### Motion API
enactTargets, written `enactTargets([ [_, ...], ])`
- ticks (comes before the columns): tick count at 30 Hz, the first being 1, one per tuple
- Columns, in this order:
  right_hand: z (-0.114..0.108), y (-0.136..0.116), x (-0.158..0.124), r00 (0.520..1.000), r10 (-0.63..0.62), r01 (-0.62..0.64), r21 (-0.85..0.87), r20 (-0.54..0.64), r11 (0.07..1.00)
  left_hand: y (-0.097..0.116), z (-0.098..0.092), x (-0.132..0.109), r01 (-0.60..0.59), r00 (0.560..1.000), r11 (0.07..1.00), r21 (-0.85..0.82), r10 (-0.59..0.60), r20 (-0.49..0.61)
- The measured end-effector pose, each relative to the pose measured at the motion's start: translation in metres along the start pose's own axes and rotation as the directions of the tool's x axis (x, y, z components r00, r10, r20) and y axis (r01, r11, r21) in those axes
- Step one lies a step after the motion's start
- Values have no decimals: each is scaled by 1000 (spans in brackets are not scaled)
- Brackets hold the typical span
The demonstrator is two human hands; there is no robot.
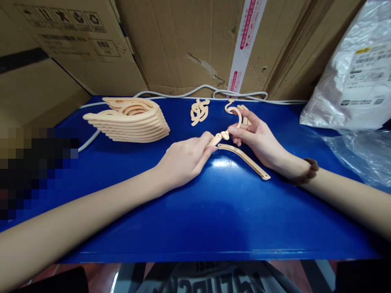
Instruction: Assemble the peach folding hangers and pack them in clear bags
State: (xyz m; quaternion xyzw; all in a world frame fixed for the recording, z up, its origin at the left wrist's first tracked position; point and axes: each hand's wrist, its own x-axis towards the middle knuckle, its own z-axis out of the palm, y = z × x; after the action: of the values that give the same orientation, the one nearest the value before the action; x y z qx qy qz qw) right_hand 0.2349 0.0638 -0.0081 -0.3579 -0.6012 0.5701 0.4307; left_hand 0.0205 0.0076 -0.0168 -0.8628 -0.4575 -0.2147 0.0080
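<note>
On the bench (214, 219), a hanger arm (246, 158) lies unattached near the left hand (189, 156), which pinches a beige piece (216, 140), perhaps already joined to the hook (240, 118) pinched in the right hand (259, 132), with loose hooks (204, 112) and seemingly hookless stacked arms (131, 126) beyond.

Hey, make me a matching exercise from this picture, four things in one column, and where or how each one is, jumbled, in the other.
Column one
1. Hook
2. Stack of beige pieces
3. Long curved strip
4. Plastic-wrapped package

Column two
A. At the far right, bearing a printed label
B. Held in the fingers of the right hand
C. Lying on the blue table, nearer the camera than the hands' fingertips
D. Layered, in the left half of the picture

Pairs: 1-B, 2-D, 3-C, 4-A
</note>
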Motion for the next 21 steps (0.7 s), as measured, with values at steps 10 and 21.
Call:
enactTargets([
  [10, 0, -1, -1, 999, 10, -10, 3, 44, 1000, -5, 4, 1, -126, 990, 983, -131, 116, -81],
  [21, 0, -2, -3, 997, 14, -13, -12, 72, 1000, -7, 5, 0, -187, 975, 976, -108, 171, -142],
])
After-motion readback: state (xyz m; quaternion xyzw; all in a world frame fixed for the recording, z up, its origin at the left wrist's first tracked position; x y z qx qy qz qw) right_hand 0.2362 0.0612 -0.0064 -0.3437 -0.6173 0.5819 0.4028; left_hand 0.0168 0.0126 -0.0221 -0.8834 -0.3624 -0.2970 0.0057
